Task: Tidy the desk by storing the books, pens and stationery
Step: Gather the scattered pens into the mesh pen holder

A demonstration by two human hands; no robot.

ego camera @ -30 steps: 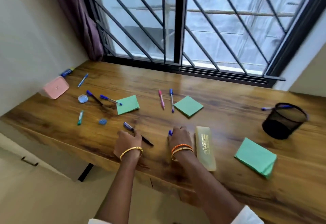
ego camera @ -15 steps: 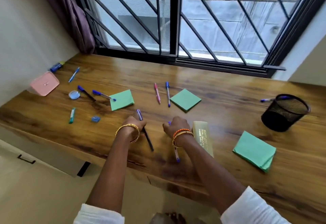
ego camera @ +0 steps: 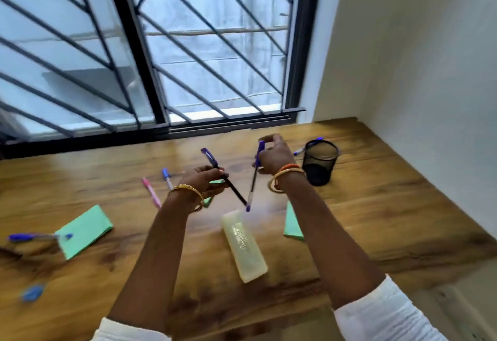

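Holding one pen in each hand above the bench: left hand [ego camera: 202, 182] pinching a black pen [ego camera: 224, 176], right hand [ego camera: 274, 158] gripping a clear blue pen [ego camera: 253, 179] near the mesh cup [ego camera: 319, 162]. Risking, likely, a missed drop or tipped cup, with pen tips nearly crossing mid-air.
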